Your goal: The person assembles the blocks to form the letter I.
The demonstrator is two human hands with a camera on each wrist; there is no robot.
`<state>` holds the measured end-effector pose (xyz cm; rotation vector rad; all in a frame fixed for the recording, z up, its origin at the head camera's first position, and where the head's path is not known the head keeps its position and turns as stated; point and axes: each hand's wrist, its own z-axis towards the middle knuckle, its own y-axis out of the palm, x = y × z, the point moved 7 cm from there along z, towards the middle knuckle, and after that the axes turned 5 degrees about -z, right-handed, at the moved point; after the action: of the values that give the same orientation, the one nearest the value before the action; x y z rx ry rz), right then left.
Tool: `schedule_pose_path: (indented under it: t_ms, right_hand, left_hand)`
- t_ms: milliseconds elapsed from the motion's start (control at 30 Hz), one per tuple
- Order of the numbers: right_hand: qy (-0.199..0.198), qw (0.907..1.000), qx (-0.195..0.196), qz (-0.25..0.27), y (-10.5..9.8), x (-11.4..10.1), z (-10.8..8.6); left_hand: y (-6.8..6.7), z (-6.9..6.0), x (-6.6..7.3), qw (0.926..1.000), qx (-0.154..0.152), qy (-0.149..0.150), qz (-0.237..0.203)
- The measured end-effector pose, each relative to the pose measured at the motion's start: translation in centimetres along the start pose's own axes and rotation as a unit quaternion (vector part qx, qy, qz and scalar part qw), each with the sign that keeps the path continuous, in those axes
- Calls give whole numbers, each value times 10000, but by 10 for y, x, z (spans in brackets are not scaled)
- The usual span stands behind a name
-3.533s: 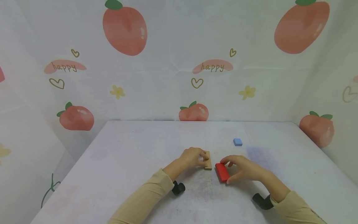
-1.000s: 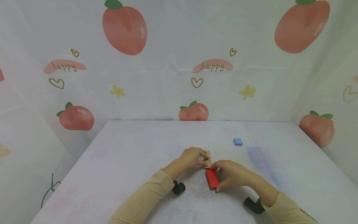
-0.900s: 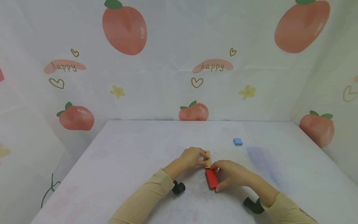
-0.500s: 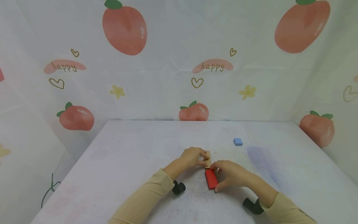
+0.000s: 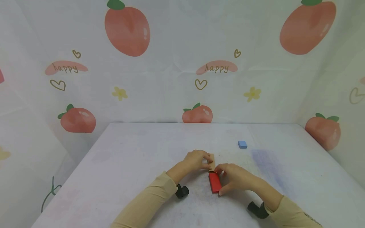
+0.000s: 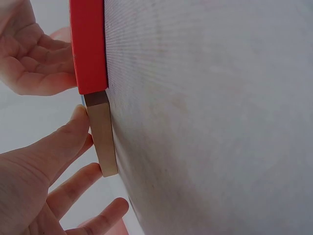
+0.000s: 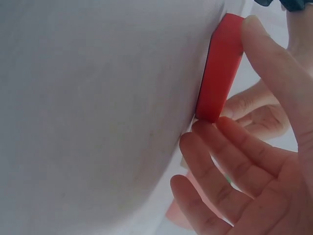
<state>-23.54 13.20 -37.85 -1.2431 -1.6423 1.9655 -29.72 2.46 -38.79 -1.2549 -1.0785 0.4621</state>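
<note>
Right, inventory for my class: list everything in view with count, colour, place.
table: 1, white, foreground
backdrop: 1, white, behind table
fruit prints: several, red, backdrop
flower prints: several, yellow, backdrop
heart prints: several, brown, backdrop
"happy" labels: 2 legible, pink, backdrop
cord: 1, dark green, by table's left edge
blue block: 1, blue, farther back, right
wooden block: 1, tan, near table's middle
red block: 1, red, nearer than wooden block
wrist devices: 2, black, one per wrist
sleeves: 2, beige, one per arm
left hand: 1, bare, on wooden block
right hand: 1, bare, on red block
</note>
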Motion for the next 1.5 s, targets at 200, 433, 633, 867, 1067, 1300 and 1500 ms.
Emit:
schedule_pose_path:
  t_ms: [200, 433, 633, 867, 1067, 1300, 1500]
  right_hand:
    - [-56, 9992, 24, 399, -1, 6, -2]
    - [153, 9985, -17, 522, -1, 11, -3]
    - [151, 9987, 13, 483, -1, 11, -3]
    - [137, 9986, 44, 514, 0, 11, -2]
    - [154, 9985, 32, 533, -1, 9, -1]
    - [313, 9979, 13, 572, -1, 9, -1]
    - [364, 9977, 22, 573, -1, 9, 0]
  left_hand:
    - [0, 0, 0, 10000, 17, 16, 42]
    - [0, 0, 1, 10000, 25, 42, 77]
    - [-1, 0, 1, 10000, 56, 46, -4]
    - [0, 0, 0, 10000, 59, 47, -33]
    - [0, -1, 0, 10000, 46, 44, -46]
    - [-1, -1, 1, 9999, 74, 92, -33]
    - [0, -1, 0, 9999, 13, 33, -111]
